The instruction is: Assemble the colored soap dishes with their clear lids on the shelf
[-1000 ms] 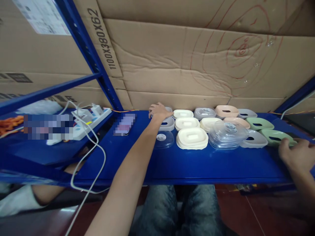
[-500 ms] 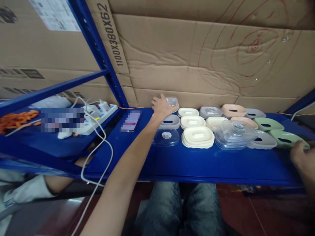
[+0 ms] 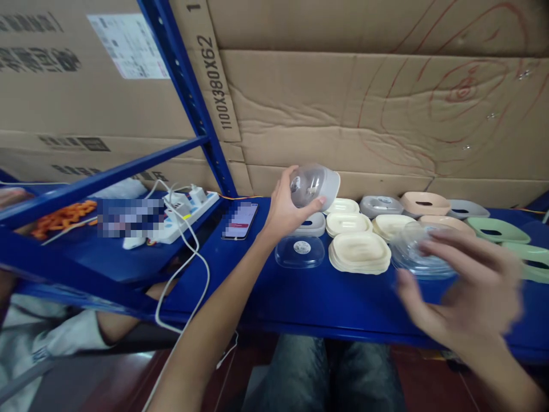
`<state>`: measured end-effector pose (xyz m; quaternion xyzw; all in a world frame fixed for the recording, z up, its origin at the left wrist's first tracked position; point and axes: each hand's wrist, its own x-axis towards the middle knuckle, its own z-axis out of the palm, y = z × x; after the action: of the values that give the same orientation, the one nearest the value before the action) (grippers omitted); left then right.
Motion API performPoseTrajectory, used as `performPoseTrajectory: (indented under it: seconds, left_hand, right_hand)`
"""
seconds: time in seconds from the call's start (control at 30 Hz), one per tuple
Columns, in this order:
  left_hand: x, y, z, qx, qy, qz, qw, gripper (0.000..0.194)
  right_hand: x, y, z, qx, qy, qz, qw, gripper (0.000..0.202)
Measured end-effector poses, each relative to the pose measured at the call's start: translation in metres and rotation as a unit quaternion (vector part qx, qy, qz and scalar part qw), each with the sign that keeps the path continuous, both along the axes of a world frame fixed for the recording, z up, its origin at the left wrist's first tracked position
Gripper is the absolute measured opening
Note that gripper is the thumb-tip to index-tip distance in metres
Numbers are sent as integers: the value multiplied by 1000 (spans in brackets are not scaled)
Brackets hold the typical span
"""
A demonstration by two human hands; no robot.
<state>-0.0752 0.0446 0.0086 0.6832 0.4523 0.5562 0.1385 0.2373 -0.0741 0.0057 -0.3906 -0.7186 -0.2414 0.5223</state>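
Note:
My left hand [image 3: 285, 200] is closed around a grey soap box with a clear domed lid [image 3: 315, 186], lifted and tilted above the back of the blue shelf. Over the stacked clear lids [image 3: 409, 252], my right hand [image 3: 467, 280] is blurred, thumb and fingers spread with nothing between them. Cream inserts [image 3: 359, 252] lie stacked in the middle. A single clear lid [image 3: 299, 252] rests at the left, in front of a grey box [image 3: 312, 224] partly hidden by my left forearm. Peach [image 3: 425, 203] and green [image 3: 497, 230] soap box bases sit to the right.
A phone [image 3: 240, 221] lies left of the boxes. Beyond it are a white power strip [image 3: 189, 214] with cables and orange pieces [image 3: 64, 219]. A blue shelf post [image 3: 189, 91] and cardboard [image 3: 300, 114] stand behind. Another person's arm [image 3: 122, 312] shows at lower left.
My left hand has lifted the grey soap box from the back row and tilted it. My right hand has swung in from the far right to above the clear lids.

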Motion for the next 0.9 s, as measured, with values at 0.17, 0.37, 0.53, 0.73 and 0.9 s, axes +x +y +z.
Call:
performPoseTrajectory:
  seconds: [0.17,0.37,0.53,0.73,0.9]
  left_hand:
    - [9,-6,-4,1,-7,-130,992,92]
    - [14,-20,3,-37,44,-139,989,95]
    - [16,-26,9,-63,43,-146,986,97]
    - [0,-3,3,-109,13,-43,993,80]
    - [-24,26,-10,-94,19,98,991,79]
  right_hand:
    - [-89,51,20,-101,-74,123,985,103]
    - [-94,88,0,-176,-37,139,974,97]
    - [-87,84,-7,-137,4,122,983,96]
    - [-82,89,-4,-90,88,113,986,89]
    - [-78,90,-3,-35,149,98,983,83]
